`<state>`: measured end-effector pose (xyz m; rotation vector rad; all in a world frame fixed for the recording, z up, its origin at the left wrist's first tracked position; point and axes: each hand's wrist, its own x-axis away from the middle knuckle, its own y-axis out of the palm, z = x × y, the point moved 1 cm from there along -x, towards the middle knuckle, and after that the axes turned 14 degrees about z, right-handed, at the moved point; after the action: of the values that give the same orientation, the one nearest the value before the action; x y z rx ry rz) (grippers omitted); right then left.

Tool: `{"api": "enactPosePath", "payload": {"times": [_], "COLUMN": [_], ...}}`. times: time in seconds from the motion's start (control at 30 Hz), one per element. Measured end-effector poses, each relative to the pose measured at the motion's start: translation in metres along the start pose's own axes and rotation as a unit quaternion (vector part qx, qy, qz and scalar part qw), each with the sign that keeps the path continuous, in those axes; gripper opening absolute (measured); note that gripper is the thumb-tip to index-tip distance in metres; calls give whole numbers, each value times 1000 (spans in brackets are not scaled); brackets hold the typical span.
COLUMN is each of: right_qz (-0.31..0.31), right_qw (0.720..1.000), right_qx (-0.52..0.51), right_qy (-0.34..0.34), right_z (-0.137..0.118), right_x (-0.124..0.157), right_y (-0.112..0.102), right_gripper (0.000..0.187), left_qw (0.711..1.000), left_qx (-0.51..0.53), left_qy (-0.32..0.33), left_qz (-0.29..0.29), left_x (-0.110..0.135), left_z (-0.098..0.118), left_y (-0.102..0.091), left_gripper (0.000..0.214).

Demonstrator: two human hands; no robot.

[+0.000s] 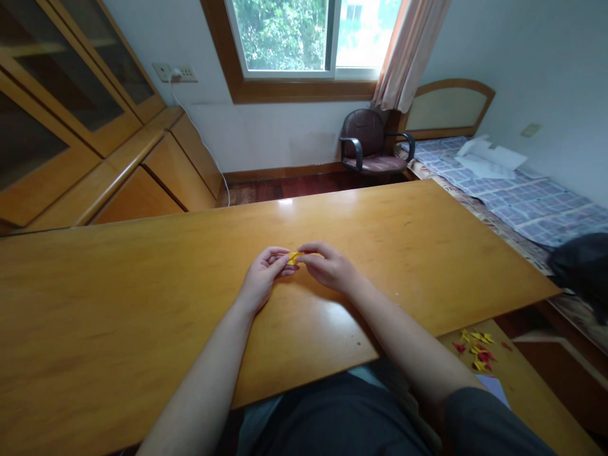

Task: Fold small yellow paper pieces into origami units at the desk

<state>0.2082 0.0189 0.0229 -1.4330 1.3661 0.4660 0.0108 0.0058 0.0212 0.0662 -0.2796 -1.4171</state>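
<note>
1. Hands meet fingertip to fingertip low over the middle of the desk (pixel 142 304), with the left hand (pixel 263 277) and right hand (pixel 331 267) almost touching.
2. Left hand: fingers curled inward, thumb and fingertips pinched on the left end of a small yellow paper piece (pixel 294 256).
3. Right hand: fingers bent over, pinching the right end of the same piece. Its folds are too small to read.
4. Yellow paper piece: held between the two sets of fingertips. I cannot tell whether it touches the desk.
5. Desk around the hands: glossy orange-brown wood, with a spot of glare beyond the hands.
6. Below and right of the right hand, past the desk edge: a lower wooden surface (pixel 532 392) with a scatter of small red and yellow paper bits (pixel 477 353).
7. Right of the hands, well apart: a bed (pixel 536 202) with a blue patterned cover, a dark bag (pixel 584 266) on its near part and white sheets (pixel 489 158) farther off.
8. Beyond the hands: a dark armchair (pixel 375 142) by the wall, with a window (pixel 304 35) above it and a curtain (pixel 408 50) at its right.
9. Left of the hands, well apart: a wooden cabinet (pixel 71 126) with glass doors, and a wall socket (pixel 175 73) with a white cable.
</note>
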Motion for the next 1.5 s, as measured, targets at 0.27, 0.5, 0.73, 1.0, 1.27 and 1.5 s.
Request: {"api": "enactPosePath", "payload": {"times": [0.27,0.5,0.73,1.0,1.27,1.5], "right_qz": [88,41,59,36,44,20], "right_qw": [992,978,943,843,824,826], "right_qx": [-20,-96,-156,-296,-305,-295], "right_qy": [90,182,288,447,476,480], "right_z": [3,3,11,11,14,15], "right_x": [-4,-2,-1,4,2,3], "right_y": [0,11,14,21,20,18], "right_gripper": [22,18,24,32,28,25], "left_qw": [998,998,999,996,995,974], "left_qx": [28,12,-10,-39,-66,-156], "left_qy": [22,45,43,55,48,165], "left_qz": [45,32,-28,-54,-63,-12], "left_x": [-3,-3,1,2,2,-2], "left_z": [-2,-6,-7,-8,-7,1], "left_y": [-1,0,2,4,2,-6], "left_gripper": [40,38,36,36,35,28]}}
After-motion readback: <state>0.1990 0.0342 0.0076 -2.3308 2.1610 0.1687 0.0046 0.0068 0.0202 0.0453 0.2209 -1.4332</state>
